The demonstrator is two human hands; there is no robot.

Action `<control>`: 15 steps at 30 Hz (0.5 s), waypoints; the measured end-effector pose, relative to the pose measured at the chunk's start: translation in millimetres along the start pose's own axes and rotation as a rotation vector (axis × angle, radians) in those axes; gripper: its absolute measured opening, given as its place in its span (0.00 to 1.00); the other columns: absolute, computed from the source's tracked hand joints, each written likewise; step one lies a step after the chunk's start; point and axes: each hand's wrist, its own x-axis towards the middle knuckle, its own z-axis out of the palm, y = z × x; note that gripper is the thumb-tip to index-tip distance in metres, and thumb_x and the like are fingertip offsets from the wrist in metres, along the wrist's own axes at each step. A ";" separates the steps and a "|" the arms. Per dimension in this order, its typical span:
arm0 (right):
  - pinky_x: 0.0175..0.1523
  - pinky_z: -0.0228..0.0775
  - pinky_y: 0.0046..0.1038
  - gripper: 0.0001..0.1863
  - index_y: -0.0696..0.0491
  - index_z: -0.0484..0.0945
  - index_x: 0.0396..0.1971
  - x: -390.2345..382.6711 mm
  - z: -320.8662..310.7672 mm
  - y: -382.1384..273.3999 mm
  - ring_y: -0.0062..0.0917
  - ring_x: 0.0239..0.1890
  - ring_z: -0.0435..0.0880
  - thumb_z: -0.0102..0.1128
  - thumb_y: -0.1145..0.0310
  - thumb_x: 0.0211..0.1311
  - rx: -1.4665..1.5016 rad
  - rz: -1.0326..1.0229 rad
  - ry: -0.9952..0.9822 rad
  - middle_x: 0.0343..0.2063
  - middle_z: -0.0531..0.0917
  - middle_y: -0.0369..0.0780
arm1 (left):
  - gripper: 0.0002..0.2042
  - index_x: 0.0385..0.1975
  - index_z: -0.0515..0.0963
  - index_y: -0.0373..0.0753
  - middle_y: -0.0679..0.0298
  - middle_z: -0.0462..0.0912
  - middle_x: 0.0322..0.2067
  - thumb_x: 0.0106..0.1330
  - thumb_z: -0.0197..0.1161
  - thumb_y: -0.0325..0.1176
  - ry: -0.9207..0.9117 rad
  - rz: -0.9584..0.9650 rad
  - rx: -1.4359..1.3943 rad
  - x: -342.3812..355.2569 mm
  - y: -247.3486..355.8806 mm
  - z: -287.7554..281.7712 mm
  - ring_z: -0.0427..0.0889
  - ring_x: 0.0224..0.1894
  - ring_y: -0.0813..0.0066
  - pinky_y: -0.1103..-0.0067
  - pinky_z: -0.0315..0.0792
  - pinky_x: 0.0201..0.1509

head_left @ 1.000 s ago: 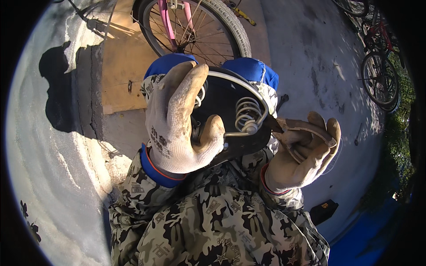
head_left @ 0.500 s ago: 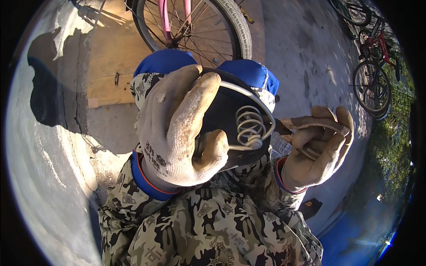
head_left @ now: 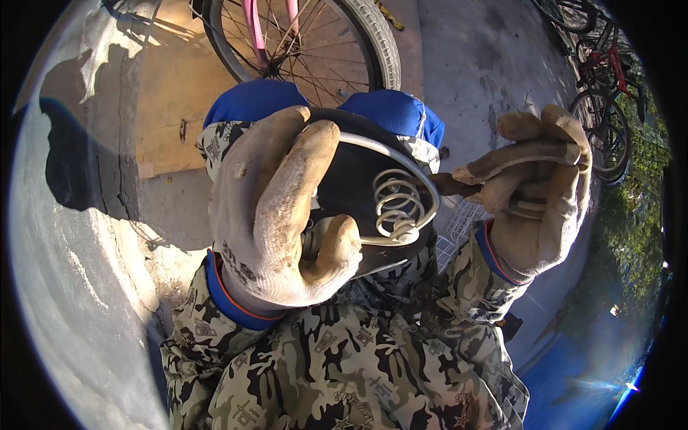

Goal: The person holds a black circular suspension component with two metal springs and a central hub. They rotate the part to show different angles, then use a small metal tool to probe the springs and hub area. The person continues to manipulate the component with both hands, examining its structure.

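Closer now, left hand [head_left: 276, 215] clenched round black saddle [head_left: 358, 193], right hand [head_left: 534, 193] gripping perhaps a tool [head_left: 451, 185].

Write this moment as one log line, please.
left hand: grips upturned black bicycle saddle | right hand: holds tool at saddle rail | coil spring visible | bicycle wheel behind
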 end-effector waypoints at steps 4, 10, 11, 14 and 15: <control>0.22 0.77 0.22 0.28 0.68 0.64 0.66 -34.3 7.3 -5.7 0.37 0.26 0.89 0.39 0.57 0.83 0.030 -0.063 0.177 0.47 0.82 0.63 | 0.33 0.63 0.66 0.21 0.36 0.73 0.59 0.74 0.60 0.47 0.016 0.016 -0.005 -0.8 1.7 2.5 0.77 0.58 0.46 0.59 0.73 0.63; 0.22 0.76 0.21 0.27 0.64 0.64 0.67 -64.9 10.2 4.0 0.38 0.28 0.90 0.41 0.56 0.83 0.111 -0.078 0.286 0.50 0.81 0.61 | 0.35 0.64 0.66 0.19 0.37 0.73 0.59 0.72 0.62 0.49 0.001 0.002 -0.018 1.9 2.6 2.1 0.76 0.59 0.48 0.62 0.72 0.63; 0.24 0.80 0.26 0.27 0.66 0.63 0.66 -64.9 11.3 3.2 0.38 0.27 0.89 0.43 0.57 0.83 0.129 -0.064 0.306 0.49 0.82 0.63 | 0.36 0.64 0.66 0.19 0.37 0.73 0.60 0.72 0.62 0.49 -0.008 -0.017 -0.011 1.8 3.5 1.2 0.76 0.59 0.48 0.63 0.72 0.63; 0.26 0.83 0.30 0.27 0.68 0.65 0.63 -51.0 9.6 1.3 0.35 0.23 0.88 0.46 0.57 0.82 0.095 -0.029 0.229 0.44 0.83 0.65 | 0.34 0.63 0.68 0.21 0.38 0.75 0.58 0.71 0.63 0.47 -0.020 -0.030 -0.009 1.9 4.6 0.1 0.77 0.57 0.48 0.62 0.73 0.61; 0.26 0.81 0.29 0.26 0.68 0.66 0.61 -41.6 7.1 3.4 0.34 0.22 0.87 0.47 0.57 0.82 0.104 -0.061 0.137 0.42 0.83 0.64 | 0.30 0.62 0.70 0.24 0.38 0.77 0.56 0.70 0.62 0.45 0.002 -0.045 -0.014 1.7 5.7 1.4 0.78 0.56 0.47 0.61 0.75 0.58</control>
